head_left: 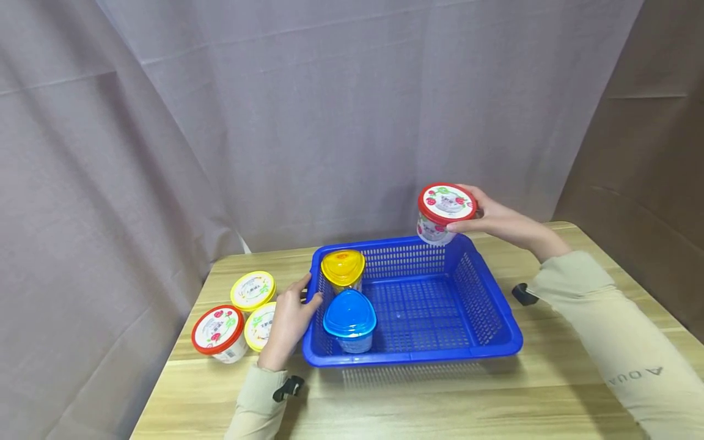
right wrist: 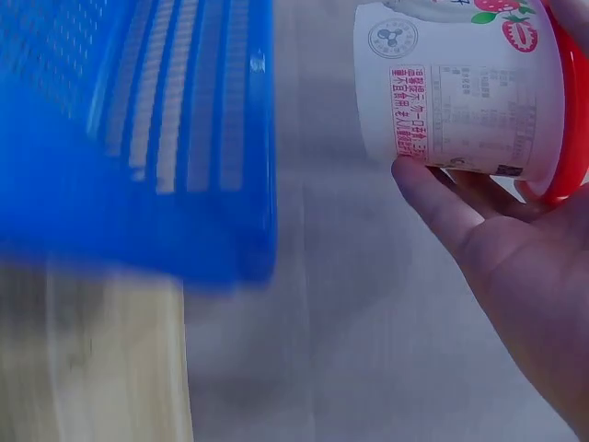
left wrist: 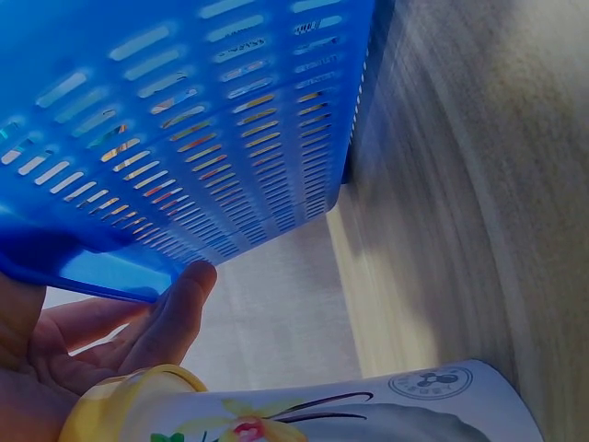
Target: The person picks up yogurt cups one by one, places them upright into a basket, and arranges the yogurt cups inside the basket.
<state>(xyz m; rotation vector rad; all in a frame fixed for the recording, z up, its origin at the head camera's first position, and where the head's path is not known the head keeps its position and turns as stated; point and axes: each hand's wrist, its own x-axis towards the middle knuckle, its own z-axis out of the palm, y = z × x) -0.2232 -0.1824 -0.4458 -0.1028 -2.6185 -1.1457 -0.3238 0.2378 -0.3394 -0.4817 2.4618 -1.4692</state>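
Near blue basket (head_left: 412,358), right fingers (right wrist: 433,197) curled round red-lidded cup (head_left: 445,205); left fingers (left wrist: 182,308) pinching basket's left rim (head_left: 309,336).

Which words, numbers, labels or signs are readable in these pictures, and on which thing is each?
"AQUA", it seems: right sleeve.
"勿一口吞食", it seems: red print on the red-lidded cup in the right hand.
Small-print panel beside it: too blurred.
Round emblems on that cup and the yellow-lidded cup: lettering too small.
Lids: print too small.
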